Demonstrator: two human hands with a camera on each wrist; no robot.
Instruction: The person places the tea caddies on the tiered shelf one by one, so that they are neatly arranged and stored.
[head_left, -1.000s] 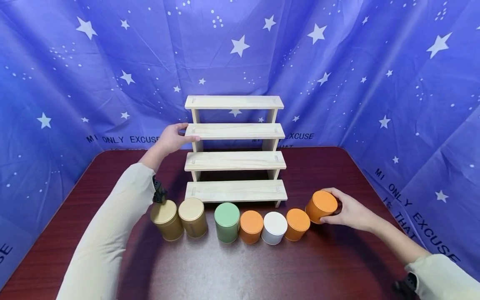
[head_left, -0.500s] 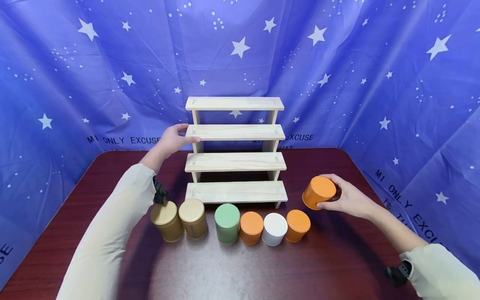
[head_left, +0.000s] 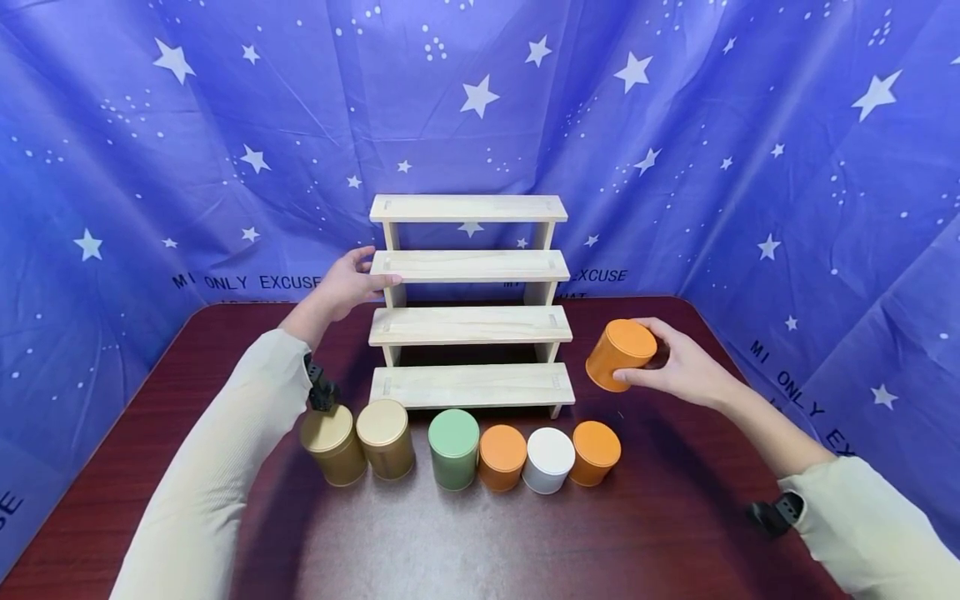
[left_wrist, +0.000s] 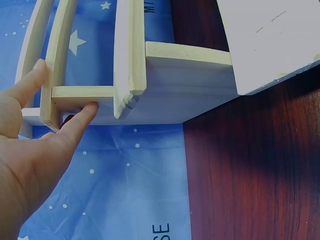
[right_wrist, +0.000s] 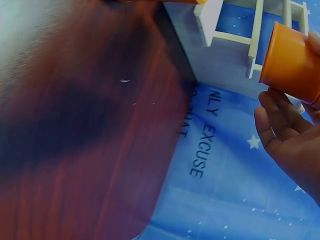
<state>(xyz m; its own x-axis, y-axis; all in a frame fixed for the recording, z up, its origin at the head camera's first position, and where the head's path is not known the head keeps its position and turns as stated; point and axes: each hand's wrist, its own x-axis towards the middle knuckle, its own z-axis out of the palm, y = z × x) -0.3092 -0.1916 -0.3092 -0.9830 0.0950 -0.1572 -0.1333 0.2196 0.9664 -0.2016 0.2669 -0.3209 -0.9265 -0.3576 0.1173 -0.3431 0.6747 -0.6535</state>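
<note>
A pale wooden four-step display rack [head_left: 468,323] stands at the back of the table. My left hand [head_left: 347,285] grips the left end of its second step from the top, the thumb [left_wrist: 33,82] on one side of the board and a finger reaching beneath. Right of the rack, my right hand [head_left: 684,363] holds an orange lidded tin [head_left: 619,358] in the air, tilted, with thumb and fingers around its side. The right wrist view shows this orange tin [right_wrist: 290,62] beside the rack's steps, partly cut off by the frame edge.
Along the rack's front, left to right, stand two gold tins [head_left: 386,439], a green tin [head_left: 453,450], an orange tin [head_left: 502,457], a white tin [head_left: 549,461] and another orange tin [head_left: 596,452]. A blue starry curtain [head_left: 420,100] hangs behind the dark red table [head_left: 450,550].
My right hand has raised the orange tin from the right end of the row, moving it up and left toward the rack. My left hand stays on the step.
</note>
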